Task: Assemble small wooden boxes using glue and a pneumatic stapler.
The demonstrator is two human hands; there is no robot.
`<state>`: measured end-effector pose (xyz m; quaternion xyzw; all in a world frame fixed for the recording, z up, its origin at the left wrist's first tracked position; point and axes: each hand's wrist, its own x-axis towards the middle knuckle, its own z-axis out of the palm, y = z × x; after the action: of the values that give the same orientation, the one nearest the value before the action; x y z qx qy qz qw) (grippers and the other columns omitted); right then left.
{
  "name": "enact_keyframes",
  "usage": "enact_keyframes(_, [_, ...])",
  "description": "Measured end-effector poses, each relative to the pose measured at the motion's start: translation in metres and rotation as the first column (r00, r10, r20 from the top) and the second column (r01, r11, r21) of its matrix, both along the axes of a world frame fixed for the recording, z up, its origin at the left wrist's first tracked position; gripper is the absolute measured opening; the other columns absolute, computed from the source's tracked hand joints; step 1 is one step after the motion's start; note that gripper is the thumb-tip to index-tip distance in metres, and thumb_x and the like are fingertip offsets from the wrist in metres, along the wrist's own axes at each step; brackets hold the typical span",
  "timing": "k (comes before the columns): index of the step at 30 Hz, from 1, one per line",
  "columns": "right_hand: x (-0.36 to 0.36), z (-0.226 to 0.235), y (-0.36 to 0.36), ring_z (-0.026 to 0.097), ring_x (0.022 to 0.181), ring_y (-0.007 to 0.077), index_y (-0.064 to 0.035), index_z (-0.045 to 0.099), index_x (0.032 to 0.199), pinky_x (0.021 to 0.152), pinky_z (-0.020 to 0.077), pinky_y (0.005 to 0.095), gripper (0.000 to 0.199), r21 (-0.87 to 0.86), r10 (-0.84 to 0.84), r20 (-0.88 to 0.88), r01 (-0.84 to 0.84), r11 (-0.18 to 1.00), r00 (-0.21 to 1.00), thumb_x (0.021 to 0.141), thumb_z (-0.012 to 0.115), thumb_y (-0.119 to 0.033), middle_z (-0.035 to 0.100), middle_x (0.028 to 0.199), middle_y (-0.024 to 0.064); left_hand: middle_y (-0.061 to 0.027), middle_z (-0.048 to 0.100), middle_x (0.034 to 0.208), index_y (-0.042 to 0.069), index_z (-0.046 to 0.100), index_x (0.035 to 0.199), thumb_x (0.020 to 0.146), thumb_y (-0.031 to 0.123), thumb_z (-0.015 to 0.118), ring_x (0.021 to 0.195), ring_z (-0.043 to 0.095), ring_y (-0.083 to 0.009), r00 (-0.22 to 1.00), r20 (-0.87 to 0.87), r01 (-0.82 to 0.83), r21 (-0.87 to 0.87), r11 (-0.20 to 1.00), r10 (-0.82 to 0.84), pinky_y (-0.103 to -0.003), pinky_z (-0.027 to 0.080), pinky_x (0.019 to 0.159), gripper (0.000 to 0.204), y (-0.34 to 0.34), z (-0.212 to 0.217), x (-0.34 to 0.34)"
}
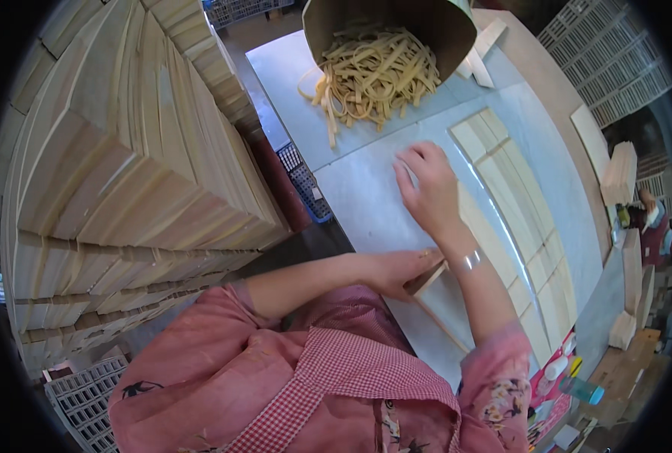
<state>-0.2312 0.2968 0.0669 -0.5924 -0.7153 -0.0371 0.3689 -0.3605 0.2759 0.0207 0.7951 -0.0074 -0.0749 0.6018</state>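
My left hand (402, 273) is closed at the near end of a thin wooden board (443, 321) low over the table, its fingers partly hidden. My right hand (432, 185) hovers above the metal tabletop (366, 189), fingers loosely bent and apart, with nothing visible in it. Its forearm crosses over a row of pale wooden boards (481, 219). Farther right lies another row of wooden boards (528, 204), side by side. Beyond my right hand, a brown container (445, 38) rests on its side, and tan flat rubber bands (377, 79) spill from its mouth.
Tall stacks of wooden boards (162, 136) rise at the left. A blue crate (302, 181) stands below the table's left edge. Small wood blocks (619, 174) and a bottle with a teal cap (581, 390) are at the right. Another person (657, 223) is at the far right.
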Motion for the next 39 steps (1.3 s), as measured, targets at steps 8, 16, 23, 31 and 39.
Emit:
enact_keyframes(8, [0.0,-0.064,0.121,0.06,0.075,0.0303,-0.0027,0.068,0.085,0.071,0.0513,0.0389,0.01,-0.158,-0.254,0.201,0.287,0.945,0.946,0.085,0.069,-0.013,0.066,0.091,0.0117,-0.018,0.054,0.129,0.0,0.036,0.147,0.077,0.012,0.082,0.092,0.059,-0.0304,0.942,0.309,-0.153,0.044,0.987,0.132,-0.037,0.052,0.079,0.084,-0.009,-0.029,0.0])
enact_keyframes(16, [0.013,-0.01,0.016,0.055,0.058,0.0212,-0.0005,0.064,0.078,0.06,0.0469,0.0323,0.009,-0.447,-0.297,-0.117,0.217,0.868,0.948,0.084,0.066,-0.006,0.064,0.068,0.0079,-0.0208,0.054,0.132,0.0,0.028,0.153,0.065,0.0,0.082,0.103,0.059,-0.0352,0.936,0.321,-0.152,-0.008,0.988,0.147,-0.039,0.053,0.088,0.103,-0.011,-0.027,0.0])
enact_keyframes(23, [0.022,0.028,-0.111,0.059,0.066,0.0147,0.0021,0.07,0.094,0.065,0.0496,0.027,0.011,-0.393,-0.458,-0.253,0.342,0.853,0.852,0.083,0.07,0.001,0.069,0.077,0.0056,-0.0137,0.063,0.098,-0.001,0.03,0.151,0.075,0.0,0.078,0.07,0.058,-0.0221,0.979,0.165,-0.11,-0.054,0.992,0.118,-0.034,0.052,0.064,0.09,-0.005,-0.007,-0.004])
enact_keyframes(31, [0.051,0.052,-0.195,0.066,0.073,0.016,-0.0009,0.071,0.1,0.071,0.0528,0.0273,0.017,-0.084,-0.625,-0.254,0.627,0.775,0.738,0.083,0.073,-0.002,0.073,0.082,0.0058,-0.0202,0.063,0.109,0.001,0.017,0.161,0.073,-0.003,0.08,0.076,0.062,-0.0241,0.994,0.073,-0.094,0.111,0.989,0.086,-0.034,0.054,0.068,0.108,-0.006,0.0,-0.002])
enact_keyframes(39, [0.055,0.036,-0.189,0.054,0.063,0.012,-0.0028,0.064,0.095,0.064,0.0486,0.0256,0.009,-0.105,-0.548,-0.505,0.583,0.806,0.667,0.087,0.068,0.0,0.064,0.08,0.0016,-0.0208,0.063,0.115,0.0,0.013,0.161,0.07,0.0,0.084,0.079,0.063,-0.0259,0.991,-0.037,-0.122,0.193,0.974,0.131,-0.034,0.054,0.072,0.115,-0.01,0.002,-0.003])
